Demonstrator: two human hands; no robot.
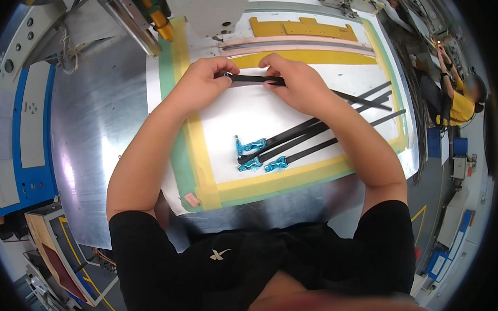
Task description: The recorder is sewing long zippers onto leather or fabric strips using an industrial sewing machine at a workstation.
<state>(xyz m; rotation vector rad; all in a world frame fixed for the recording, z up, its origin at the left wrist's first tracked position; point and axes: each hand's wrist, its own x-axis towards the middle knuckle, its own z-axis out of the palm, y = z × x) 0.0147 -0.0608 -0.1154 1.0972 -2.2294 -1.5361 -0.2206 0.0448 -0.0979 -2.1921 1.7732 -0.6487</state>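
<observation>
Hands hold black strap, pale emblem on shirt.

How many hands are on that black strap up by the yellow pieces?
2: the left hand on the left part of the black strap, the right hand farther right along it.

The left hand hides most of the blue fitting on the held black strap — the right hand covers its middle. The right forearm obscures the lying straps — the top edge crops the white machine.
</observation>
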